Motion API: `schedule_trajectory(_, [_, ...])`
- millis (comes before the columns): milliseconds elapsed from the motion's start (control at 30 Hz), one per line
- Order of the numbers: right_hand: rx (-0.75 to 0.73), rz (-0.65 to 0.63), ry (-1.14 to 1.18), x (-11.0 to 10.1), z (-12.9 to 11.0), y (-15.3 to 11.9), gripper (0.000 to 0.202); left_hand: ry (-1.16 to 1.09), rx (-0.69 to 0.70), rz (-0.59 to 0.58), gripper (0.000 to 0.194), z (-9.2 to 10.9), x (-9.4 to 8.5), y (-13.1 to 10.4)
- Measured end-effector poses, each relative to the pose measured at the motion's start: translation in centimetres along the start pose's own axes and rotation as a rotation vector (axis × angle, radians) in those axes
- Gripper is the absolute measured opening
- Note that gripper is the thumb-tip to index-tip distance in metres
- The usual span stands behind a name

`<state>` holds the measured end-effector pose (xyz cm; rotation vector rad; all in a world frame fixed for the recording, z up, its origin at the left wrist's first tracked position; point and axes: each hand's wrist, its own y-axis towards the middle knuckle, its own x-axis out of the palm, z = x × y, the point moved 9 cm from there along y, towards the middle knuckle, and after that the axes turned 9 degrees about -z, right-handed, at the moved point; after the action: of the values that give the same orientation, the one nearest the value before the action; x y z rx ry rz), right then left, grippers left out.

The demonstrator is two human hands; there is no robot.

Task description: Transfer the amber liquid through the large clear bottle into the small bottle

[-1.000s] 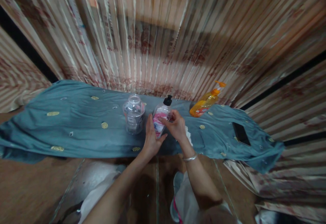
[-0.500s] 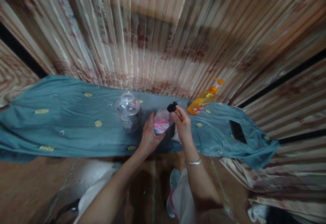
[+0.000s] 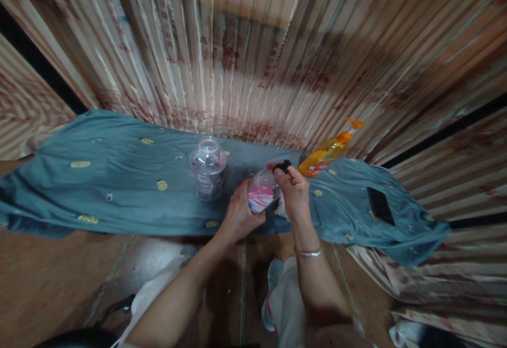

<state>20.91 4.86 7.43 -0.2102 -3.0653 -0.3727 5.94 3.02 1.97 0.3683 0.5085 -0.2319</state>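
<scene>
My left hand (image 3: 242, 209) is wrapped round the body of a clear plastic bottle (image 3: 262, 195) with a pink label. The bottle leans to the right, its top toward my right hand (image 3: 295, 189). My right fingers are closed on a black bottle top (image 3: 282, 166) at the bottle's mouth; whether it is a cap or a pump head I cannot tell. Under my right hand lies something white and crumpled (image 3: 281, 208), partly hidden. Left of my hands a clear wide-bodied jar (image 3: 208, 171) stands without a lid.
Behind my right hand stands an orange pump bottle (image 3: 325, 155). A black phone (image 3: 381, 205) lies at the right. All are on a narrow table with a teal cloth (image 3: 130, 189). A pleated curtain (image 3: 245, 73) hangs close behind it.
The view has shifted slightly, so everything sits further right. My right hand has turned a little round the black top, and its fingers now reach further over the bottle's mouth.
</scene>
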Motion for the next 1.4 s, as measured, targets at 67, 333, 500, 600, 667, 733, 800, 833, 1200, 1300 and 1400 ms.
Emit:
schedule_trajectory(67, [0.010, -0.052, 0.012, 0.3, 0.1, 0.2, 0.040, -0.029, -0.004, -0.012, 0.083, 0.0, 0.0, -0.1])
schedule_trajectory(333, [-0.036, -0.027, 0.074, -0.4, 0.8, 0.8, 0.049, 0.018, -0.020, -0.003, 0.081, -0.1, -0.7, 0.0])
schedule_trajectory(500, [-0.027, -0.041, 0.124, -0.3, 1.0, 0.8, 0.042, 0.051, -0.039, 0.003, 0.081, -0.3, -1.0, -0.1])
schedule_trajectory(600, [-0.010, -0.084, 0.147, 0.3, 1.2, 0.7, 0.042, 0.049, -0.049, 0.010, 0.081, -0.3, -1.3, -0.1])
schedule_trajectory(667, [-0.002, -0.087, 0.144, 0.6, 1.6, 0.8, 0.047, 0.053, -0.052, 0.008, 0.080, -0.4, -1.4, -0.1])
schedule_trajectory(733, [-0.005, -0.038, 0.138, 0.3, 2.1, 0.9, 0.050, 0.063, -0.055, -0.002, 0.080, -0.4, -1.2, -0.1])
schedule_trajectory(800, [-0.017, 0.028, 0.133, -0.2, 2.4, 1.0, 0.047, 0.076, -0.057, -0.009, 0.081, -0.5, -1.1, -0.2])
schedule_trajectory(833, [-0.022, 0.046, 0.134, -0.3, 2.5, 1.0, 0.045, 0.081, -0.059, -0.012, 0.081, -0.6, -1.0, -0.2])
schedule_trajectory(1200, [0.027, -0.023, 0.135, 0.3, 2.1, 1.1, 0.049, 0.072, -0.094, -0.029, 0.082, -1.1, -0.8, -0.3])
schedule_trajectory(1300, [0.026, 0.008, 0.103, -0.1, 2.4, 1.2, 0.044, 0.083, -0.102, -0.029, 0.082, -1.3, -0.6, -0.4])
schedule_trajectory(1400, [0.033, -0.080, 0.129, 0.4, 2.3, 1.1, 0.040, 0.087, -0.107, -0.037, 0.080, -1.4, -0.6, -0.4])
